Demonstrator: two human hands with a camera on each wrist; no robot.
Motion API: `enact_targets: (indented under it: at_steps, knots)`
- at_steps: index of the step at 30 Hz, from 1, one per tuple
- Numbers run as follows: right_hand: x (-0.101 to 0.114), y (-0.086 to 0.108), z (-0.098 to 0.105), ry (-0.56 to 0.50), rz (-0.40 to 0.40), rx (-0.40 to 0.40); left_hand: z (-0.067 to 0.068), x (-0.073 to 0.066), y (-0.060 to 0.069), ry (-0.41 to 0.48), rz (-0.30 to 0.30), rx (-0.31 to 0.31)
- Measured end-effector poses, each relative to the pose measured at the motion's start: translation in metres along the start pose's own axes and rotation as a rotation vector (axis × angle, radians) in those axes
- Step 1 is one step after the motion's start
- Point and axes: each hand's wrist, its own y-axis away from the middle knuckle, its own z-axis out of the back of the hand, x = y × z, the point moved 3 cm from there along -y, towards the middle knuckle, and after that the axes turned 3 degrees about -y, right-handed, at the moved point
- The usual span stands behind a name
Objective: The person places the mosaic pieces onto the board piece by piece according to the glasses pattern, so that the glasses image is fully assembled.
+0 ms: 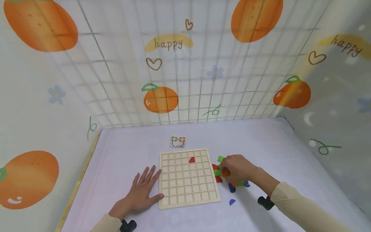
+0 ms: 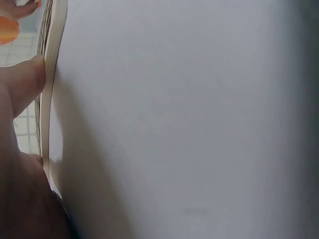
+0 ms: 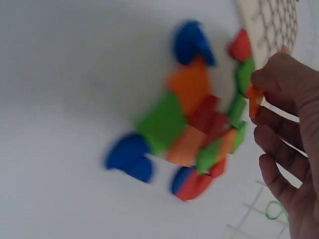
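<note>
Between the thumb and bent fingers of the right hand (image 1: 239, 166), a small orange piece (image 3: 254, 103) is pinched; it shows nearly edge-on, its longer side running from the thumb tip toward the other fingers, so its full outline cannot be told. To the left of these fingers, near them, lies the pale gridded board (image 1: 186, 174), flat and almost square. Farther left from them, a red rounded piece (image 1: 192, 159) rests on its grid. The right hand is the nearer one to the loose pieces (image 3: 162, 122), red, green, orange and blue, clustered below and around its fingers. One small blue piece (image 1: 232, 202) lies apart, closer to the person. Across the board, the left hand (image 1: 142, 193) spreads straight fingers, thumb touching the edge, grasping nothing.
</note>
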Motion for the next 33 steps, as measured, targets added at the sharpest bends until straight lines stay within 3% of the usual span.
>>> enact_targets:
  at_steps: [7,16,23,29,33]
  knots:
    - [0.007,-0.041,0.013,0.086,0.054,-0.054,-0.002,0.001,-0.001,-0.009,0.010,0.005]
    - [0.020,-0.086,-0.001,0.162,0.131,-0.101,-0.001,0.000,-0.001,0.014,0.011,-0.011]
    - [0.021,-0.099,-0.012,0.099,0.113,-0.072,0.000,-0.001,-0.001,0.005,0.013,-0.005]
    - [0.025,-0.101,-0.013,-0.025,0.170,-0.068,0.000,-0.002,0.000,0.009,0.018,0.004]
    - [0.024,-0.098,-0.014,-0.066,0.159,-0.081,0.002,-0.003,0.000,0.013,0.021,-0.006]
